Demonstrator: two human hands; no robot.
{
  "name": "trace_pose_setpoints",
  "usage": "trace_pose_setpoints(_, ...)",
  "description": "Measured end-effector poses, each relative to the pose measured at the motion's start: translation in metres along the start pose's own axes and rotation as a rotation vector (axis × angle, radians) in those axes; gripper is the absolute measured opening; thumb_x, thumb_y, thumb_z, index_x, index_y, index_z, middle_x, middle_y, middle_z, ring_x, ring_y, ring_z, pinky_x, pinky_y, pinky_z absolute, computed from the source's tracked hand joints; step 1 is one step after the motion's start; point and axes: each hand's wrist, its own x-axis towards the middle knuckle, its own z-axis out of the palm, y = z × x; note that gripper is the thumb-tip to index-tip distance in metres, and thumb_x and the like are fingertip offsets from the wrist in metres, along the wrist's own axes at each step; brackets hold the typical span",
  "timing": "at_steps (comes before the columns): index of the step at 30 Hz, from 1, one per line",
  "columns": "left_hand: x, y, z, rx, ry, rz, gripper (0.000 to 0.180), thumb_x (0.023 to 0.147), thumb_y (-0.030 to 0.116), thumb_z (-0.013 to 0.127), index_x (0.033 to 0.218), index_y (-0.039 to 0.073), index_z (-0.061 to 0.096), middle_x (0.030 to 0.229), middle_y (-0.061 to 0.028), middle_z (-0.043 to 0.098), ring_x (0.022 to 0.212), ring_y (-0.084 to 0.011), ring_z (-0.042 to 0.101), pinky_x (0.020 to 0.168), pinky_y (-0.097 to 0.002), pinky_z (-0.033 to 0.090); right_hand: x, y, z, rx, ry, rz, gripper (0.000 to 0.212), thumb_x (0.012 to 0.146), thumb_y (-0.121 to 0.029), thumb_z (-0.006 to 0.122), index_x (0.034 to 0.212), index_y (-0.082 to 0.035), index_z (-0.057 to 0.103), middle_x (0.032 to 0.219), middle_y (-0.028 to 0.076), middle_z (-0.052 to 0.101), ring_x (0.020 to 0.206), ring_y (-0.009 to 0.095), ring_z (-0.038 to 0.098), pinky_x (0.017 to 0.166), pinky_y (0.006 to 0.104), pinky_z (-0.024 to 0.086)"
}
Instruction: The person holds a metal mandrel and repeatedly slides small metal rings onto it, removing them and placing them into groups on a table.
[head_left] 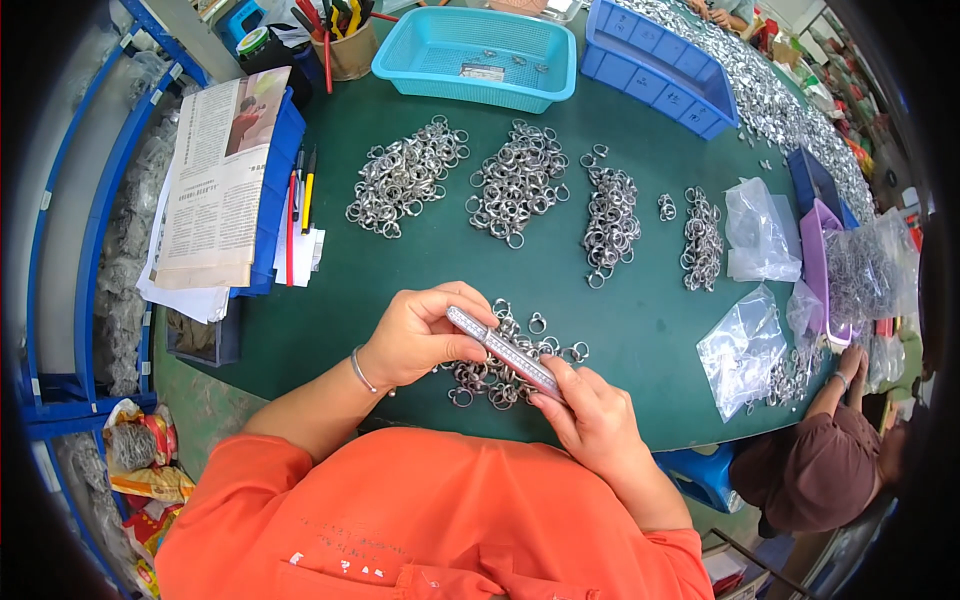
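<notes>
A ring sizing stick (515, 358), long and narrow with fine markings on a pale face and a reddish side, slants between my hands. My left hand (435, 325) is closed around its upper left part, thumb and fingers pinching near a ring (489, 334) that seems to sit around the stick. My right hand (590, 405) grips the lower right end between thumb and fingers. Right below the stick lies a loose pile of silver metal rings (485, 380), partly hidden by it and my hands. A single ring (537, 322) rests just beyond the stick.
Farther out lie separate ring piles (408, 180), (518, 175), (612, 220), (702, 240) on the green table (400, 270). Behind them stand a turquoise basket (475, 95) and a blue bin (655, 85). Newspaper (215, 190) lies left, plastic bags (742, 345) right. A co-worker (815, 470) sits at right.
</notes>
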Motion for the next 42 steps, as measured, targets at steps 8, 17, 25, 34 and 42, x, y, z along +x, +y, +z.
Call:
trace_pose_setpoints(8,0.001,0.003,-0.004,0.047,-0.013,0.030,0.026,0.069,-0.007,0.067,0.093,-0.005,0.058,0.090,-0.0104,0.055,0.074,-0.0144,0.056,0.067,-0.0249,0.049,0.001,-0.002,0.004,-0.012,0.042,-0.016,0.038,0.076,-0.018,0.068,0.110,-0.006,0.055,0.065,0.008,0.053,0.050,0.023,0.055,0.044,0.0325,0.045)
trace_pose_setpoints(17,0.003,0.024,-0.036,-0.054,0.196,-0.130,0.018,0.089,0.009,0.051,0.103,-0.002,0.054,0.082,-0.0121,0.059,0.058,-0.0122,0.055,0.052,-0.0230,0.047,-0.001,0.005,-0.004,0.228,-0.043,0.246,0.032,0.080,-0.017,0.065,0.109,-0.004,0.057,0.079,0.015,0.061,0.067,0.028,0.062,0.059,0.0335,0.049)
trace_pose_setpoints(25,0.002,0.010,-0.026,-0.201,0.096,-0.123,0.019,0.088,0.004,0.051,0.103,-0.005,0.058,0.092,-0.0123,0.058,0.068,-0.0126,0.057,0.061,-0.0248,0.051,0.002,0.002,0.004,0.206,-0.057,0.187,0.033,0.079,-0.018,0.066,0.108,-0.004,0.057,0.076,0.015,0.061,0.063,0.028,0.061,0.055,0.0337,0.049)
trace_pose_setpoints(34,0.002,0.006,-0.029,-0.321,0.167,-0.179,0.014,0.088,0.003,0.051,0.101,-0.002,0.055,0.086,-0.0102,0.058,0.063,-0.0095,0.055,0.056,-0.0229,0.047,0.003,0.002,0.007,0.225,-0.061,0.165,0.033,0.078,-0.015,0.067,0.108,-0.004,0.058,0.076,0.014,0.061,0.062,0.027,0.061,0.055,0.0333,0.049)
trace_pose_setpoints(42,0.001,0.002,-0.030,-0.385,0.219,-0.202,0.011,0.088,0.004,0.051,0.098,-0.001,0.055,0.085,-0.0112,0.059,0.065,-0.0125,0.056,0.055,-0.0230,0.047,0.005,0.001,0.007,0.242,-0.063,0.172,0.032,0.078,-0.012,0.066,0.107,-0.003,0.058,0.074,0.014,0.060,0.061,0.025,0.060,0.055,0.0309,0.048)
